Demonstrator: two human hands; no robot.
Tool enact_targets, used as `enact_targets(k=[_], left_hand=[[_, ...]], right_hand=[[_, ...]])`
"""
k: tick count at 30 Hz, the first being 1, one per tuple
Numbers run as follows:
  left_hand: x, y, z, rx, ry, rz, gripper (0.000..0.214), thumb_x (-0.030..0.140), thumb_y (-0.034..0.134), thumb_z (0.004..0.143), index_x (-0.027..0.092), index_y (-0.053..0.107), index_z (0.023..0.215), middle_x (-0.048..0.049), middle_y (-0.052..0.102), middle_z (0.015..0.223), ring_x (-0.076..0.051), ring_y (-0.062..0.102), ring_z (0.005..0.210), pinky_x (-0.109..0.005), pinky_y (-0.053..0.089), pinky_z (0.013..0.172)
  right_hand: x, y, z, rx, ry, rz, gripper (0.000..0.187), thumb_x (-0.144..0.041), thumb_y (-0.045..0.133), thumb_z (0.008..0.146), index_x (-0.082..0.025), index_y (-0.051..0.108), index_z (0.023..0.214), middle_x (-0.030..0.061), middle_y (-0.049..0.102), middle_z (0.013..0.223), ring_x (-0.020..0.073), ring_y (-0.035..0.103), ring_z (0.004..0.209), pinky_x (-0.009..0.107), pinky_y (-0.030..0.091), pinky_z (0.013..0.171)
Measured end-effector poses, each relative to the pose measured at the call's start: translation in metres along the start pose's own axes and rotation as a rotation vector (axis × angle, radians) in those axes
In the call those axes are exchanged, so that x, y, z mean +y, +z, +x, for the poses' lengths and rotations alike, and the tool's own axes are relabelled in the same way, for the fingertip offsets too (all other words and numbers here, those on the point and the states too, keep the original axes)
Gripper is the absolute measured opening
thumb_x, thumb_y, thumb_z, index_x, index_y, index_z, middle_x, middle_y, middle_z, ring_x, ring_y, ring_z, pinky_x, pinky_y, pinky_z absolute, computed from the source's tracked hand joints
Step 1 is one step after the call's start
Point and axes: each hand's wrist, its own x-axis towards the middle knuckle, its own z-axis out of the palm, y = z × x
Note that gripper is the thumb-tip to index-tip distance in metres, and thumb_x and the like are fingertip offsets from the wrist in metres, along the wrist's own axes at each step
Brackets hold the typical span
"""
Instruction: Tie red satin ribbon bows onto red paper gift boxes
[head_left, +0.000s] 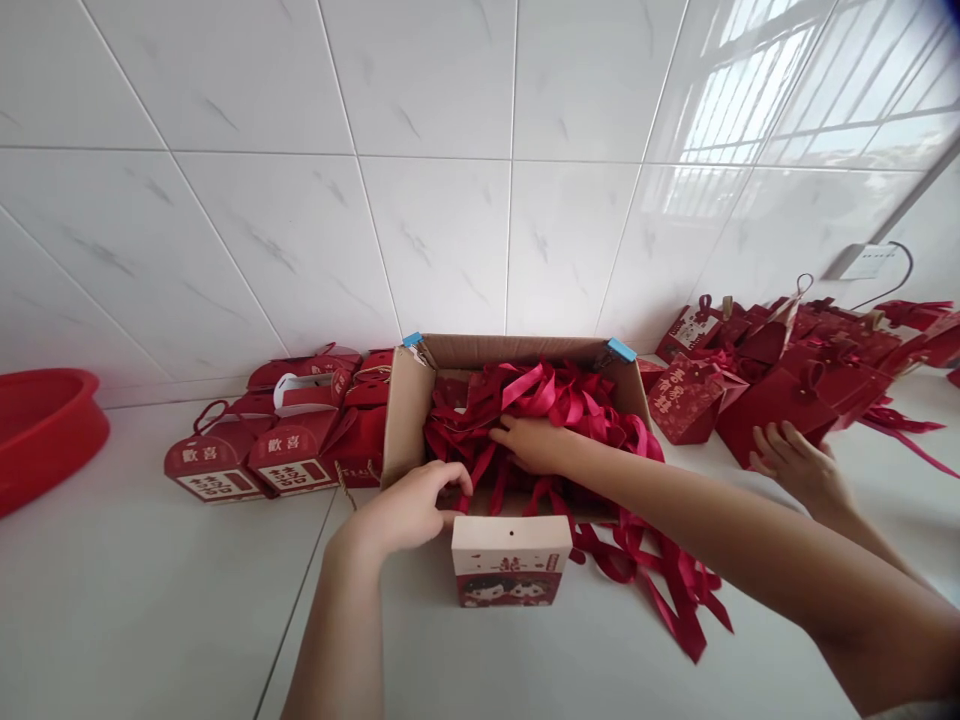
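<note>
My right hand [536, 445] reaches into a cardboard box [409, 410], its fingertips closed on red ribbon [551, 395] in the tangled heap. At the box's front left corner, my left hand [409, 510] is bent, with thumb and forefinger apart; its other fingers are hidden. Just by its thumb stands a small gift box [510, 565], upright against the front of the cardboard box. This gift box has a cream top with a small hole and a red lower part with two cartoon figures. Ribbon ends trail over the front right side.
Red gift boxes [296, 460] stand left of the cardboard box. Many red gift bags [787, 390] crowd the right, where another person's hand [802, 470] touches one. Blue clips [621, 349] grip the back corners. A red basin [45, 430] lies far left, before a tiled wall [450, 230].
</note>
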Motion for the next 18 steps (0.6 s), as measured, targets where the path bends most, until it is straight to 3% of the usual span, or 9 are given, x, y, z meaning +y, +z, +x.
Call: enact_targets(k=[4,6,9,11,14,18], left_hand=[[0.001,0.000,-0.001,0.026,0.001,-0.051,0.019,0.034,0.055,0.078,0.025,0.054,0.095,-0.0034,0.064,0.106,-0.023,0.060,0.099,-0.031,0.047,0.083],[0.004,-0.001,-0.002,0.037,-0.003,-0.040,0.019,0.036,0.054,0.080,0.025,0.056,0.094,-0.0025,0.065,0.104,-0.023,0.061,0.097,-0.032,0.046,0.084],[0.010,-0.003,-0.004,0.052,-0.027,-0.016,0.020,0.039,0.053,0.081,0.025,0.061,0.092,-0.0026,0.066,0.102,-0.024,0.061,0.095,-0.033,0.045,0.084],[0.015,-0.004,-0.004,0.066,-0.038,0.002,0.021,0.041,0.051,0.082,0.025,0.064,0.089,-0.0024,0.067,0.099,-0.024,0.061,0.093,-0.032,0.044,0.082],[0.020,-0.004,-0.005,0.085,-0.045,0.036,0.023,0.041,0.049,0.083,0.025,0.064,0.089,-0.0017,0.067,0.093,-0.023,0.060,0.086,-0.030,0.043,0.074],[0.023,-0.005,-0.006,0.071,-0.054,0.046,0.023,0.041,0.049,0.083,0.025,0.064,0.089,-0.0009,0.067,0.091,-0.021,0.060,0.081,-0.028,0.042,0.069]], right_hand=[[0.016,-0.006,0.002,-0.067,0.005,-0.098,0.027,-0.033,0.052,0.094,-0.012,0.063,0.107,0.0093,0.064,0.106,0.0194,0.063,0.091,0.037,0.053,0.079],[0.018,-0.010,0.001,-0.041,0.021,-0.154,0.037,-0.036,0.045,0.096,-0.008,0.069,0.092,0.0149,0.065,0.097,0.0246,0.063,0.090,0.036,0.052,0.076],[0.012,-0.011,-0.002,0.012,-0.061,-0.220,0.038,-0.034,0.047,0.093,-0.005,0.072,0.087,0.0226,0.060,0.108,0.0353,0.053,0.109,0.043,0.045,0.086],[0.006,-0.007,-0.003,-0.004,-0.207,-0.229,0.030,-0.027,0.047,0.093,-0.010,0.072,0.093,0.0187,0.057,0.117,0.0321,0.046,0.117,0.043,0.038,0.096],[-0.001,0.004,0.000,-0.080,-0.387,-0.211,0.025,-0.021,0.045,0.094,-0.019,0.069,0.101,0.0100,0.060,0.116,0.0226,0.050,0.113,0.035,0.038,0.097],[-0.002,0.022,0.012,-0.137,-0.337,-0.196,0.022,-0.017,0.051,0.089,-0.014,0.068,0.103,0.0121,0.065,0.103,0.0221,0.063,0.090,0.031,0.048,0.076]])
